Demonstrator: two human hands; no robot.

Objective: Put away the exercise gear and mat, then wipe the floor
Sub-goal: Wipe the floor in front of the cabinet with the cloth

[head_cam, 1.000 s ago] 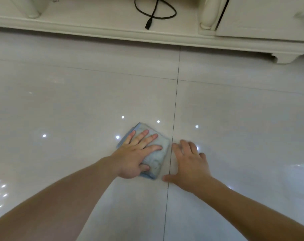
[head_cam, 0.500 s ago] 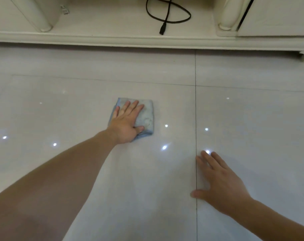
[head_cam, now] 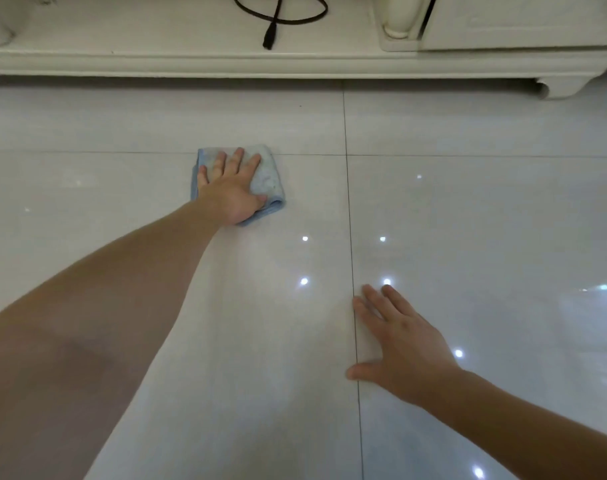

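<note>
A folded light-blue cloth (head_cam: 269, 177) lies flat on the glossy white tiled floor (head_cam: 468, 209), just below a tile joint. My left hand (head_cam: 231, 190) presses down on it with straight, spread fingers, the arm stretched far forward. My right hand (head_cam: 397, 344) rests flat on the floor nearer to me, fingers straight, its thumb across the vertical tile joint. It holds nothing. No exercise gear or mat is in view.
A cream-coloured low cabinet (head_cam: 295, 62) runs along the far edge of the floor, with a carved foot (head_cam: 556, 88) at the right. A black cable with a plug (head_cam: 274, 26) lies on its lower shelf. Ceiling lights reflect off the tiles.
My left hand has pushed the cloth forward, away from me and toward the cabinet, across the left tile. My right hand has stayed flat on the floor by the joint.
</note>
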